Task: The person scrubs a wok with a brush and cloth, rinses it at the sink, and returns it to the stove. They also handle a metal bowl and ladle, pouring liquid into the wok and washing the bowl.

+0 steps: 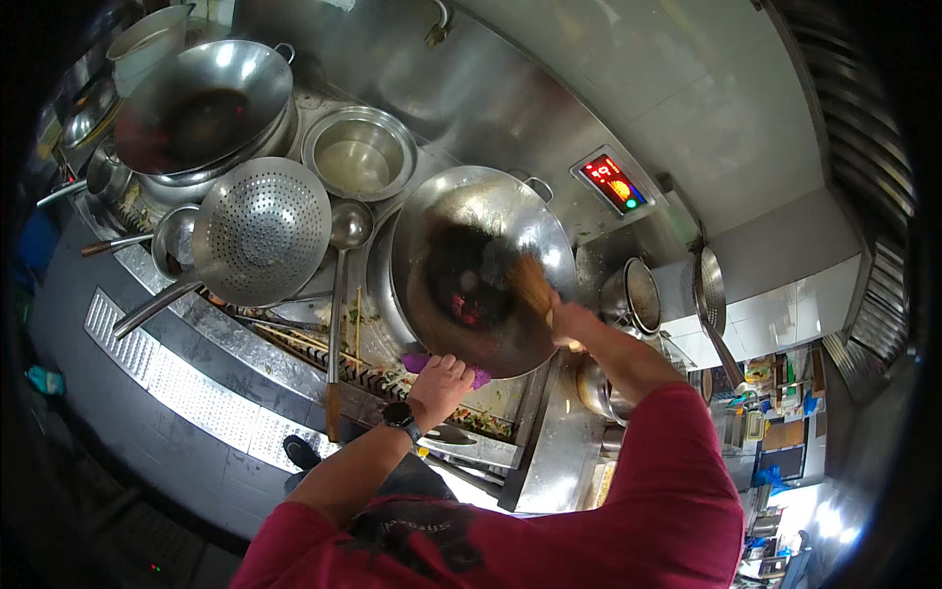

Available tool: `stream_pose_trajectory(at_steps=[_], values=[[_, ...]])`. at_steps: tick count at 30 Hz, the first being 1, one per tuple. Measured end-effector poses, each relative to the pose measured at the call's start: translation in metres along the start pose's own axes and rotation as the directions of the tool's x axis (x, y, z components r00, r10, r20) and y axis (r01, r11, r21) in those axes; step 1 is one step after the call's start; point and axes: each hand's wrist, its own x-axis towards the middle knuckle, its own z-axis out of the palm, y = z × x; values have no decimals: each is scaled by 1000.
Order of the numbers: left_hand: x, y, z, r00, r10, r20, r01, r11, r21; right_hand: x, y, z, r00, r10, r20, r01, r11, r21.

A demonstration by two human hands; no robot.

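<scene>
A large steel wok (434,294) sits on the stove before me, dark-stained at its bottom with a reddish glow or reflection low in it. My left hand (441,383), a watch on its wrist, grips the wok's near rim through a purple cloth (416,362). In my right hand (568,322) is a bristled wok brush (531,283), its tips against the wok's inner right side. Whether any water lies in the bowl I cannot tell. The wok's loop handle (542,189) stands at the far rim.
Left of the wok lie a long-handled ladle (352,224) and a perforated strainer (265,228). Behind them stands a steel pot (357,158) of cloudy liquid; a second wok (206,110) is further left. Food scraps litter the drain channel (478,423). A lit control panel (614,180) is on the wall.
</scene>
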Motion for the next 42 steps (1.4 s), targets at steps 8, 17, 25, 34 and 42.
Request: stream_pose_trajectory(at_steps=[8, 17, 25, 34, 42], values=[[2, -3, -5, 997, 35, -66, -40, 997, -71, -54, -131, -31, 889, -445, 112, 184, 570, 801], [-1, -13, -9, 991, 114, -72, -117, 993, -33, 7, -166, -74, 945, -292, -150, 220, 224, 949], [1, -13, -17, 991, 131, 32, -130, 991, -15, -116, -48, -28, 839, -347, 420, 136, 880, 455], [0, -2, -28, 998, 57, 15, -56, 995, -87, 14, -90, -53, 965, -28, -262, 83, 976, 202], [4, -1, -27, 992, 9, -129, -21, 995, -94, -84, -22, 12, 968, -90, 234, -20, 902, 431]])
